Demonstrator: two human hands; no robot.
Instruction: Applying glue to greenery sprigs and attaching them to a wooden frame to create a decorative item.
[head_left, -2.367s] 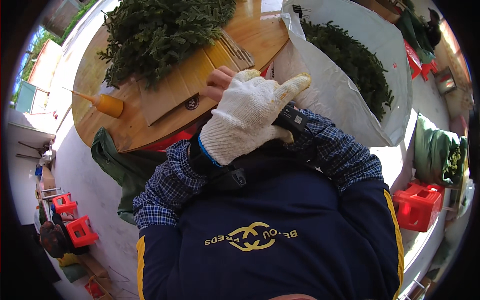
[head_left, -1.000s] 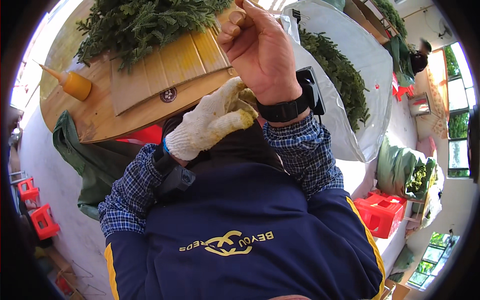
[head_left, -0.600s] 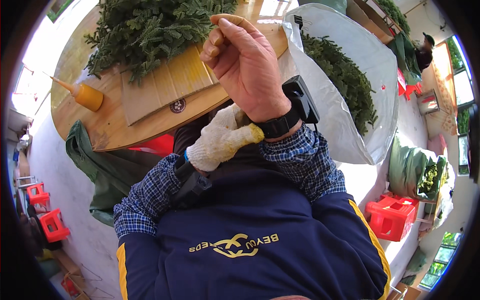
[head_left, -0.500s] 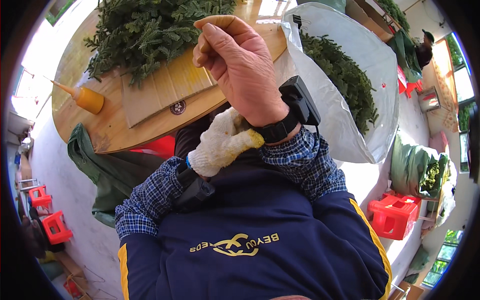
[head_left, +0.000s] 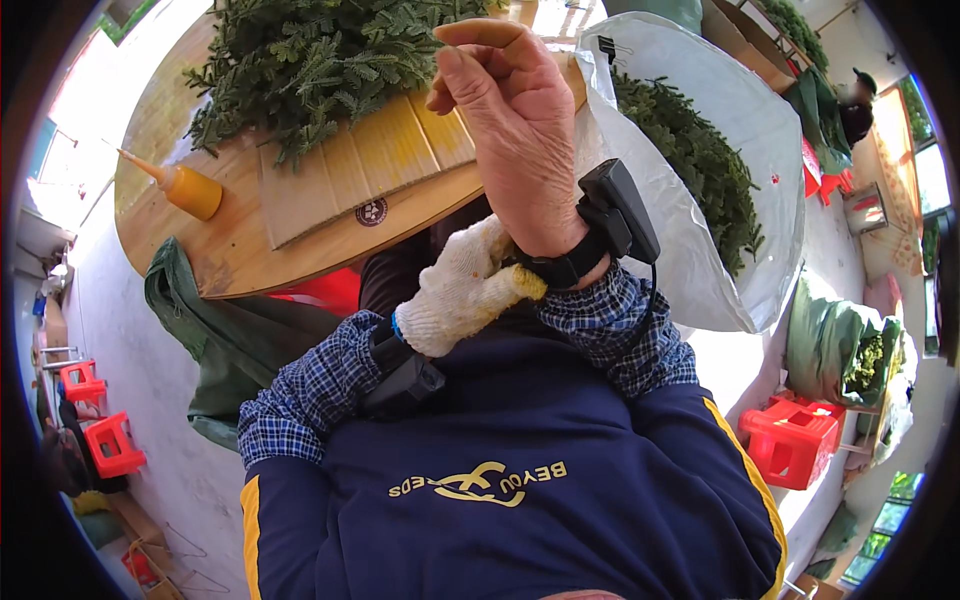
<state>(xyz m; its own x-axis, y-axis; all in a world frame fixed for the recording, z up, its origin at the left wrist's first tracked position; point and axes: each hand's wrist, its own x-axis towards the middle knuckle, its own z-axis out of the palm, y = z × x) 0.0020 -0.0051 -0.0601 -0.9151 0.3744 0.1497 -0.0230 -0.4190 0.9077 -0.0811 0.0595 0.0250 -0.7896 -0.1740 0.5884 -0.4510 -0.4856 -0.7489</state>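
Note:
My left hand (head_left: 462,280), in a white knit glove with yellow-stained fingertips, closes on the black wrist strap (head_left: 572,262) of my right arm. Its thumb presses the strap's near edge, while the other fingers pass out of sight under the wrist. A black box-shaped device (head_left: 622,208) sits on that strap. Bare and raised over the table's edge, my right hand (head_left: 515,120) has loosely bent fingers with gaps between them, and I see nothing in it. Beyond it lies a heap of green fir branches (head_left: 310,70), partly over a cardboard sheet (head_left: 370,170).
On the round wooden table (head_left: 235,260) stands a yellow squeeze bottle (head_left: 190,190) with a long nozzle. Right of it, a white plastic sheet (head_left: 770,160) holds more fir branches (head_left: 690,160). Red stools (head_left: 790,440) stand at both sides; green cloth (head_left: 190,320) hangs near the table.
Both hands have shifted slightly right in the picture, along with the table and surroundings. My left hand keeps its hold at the right wrist.

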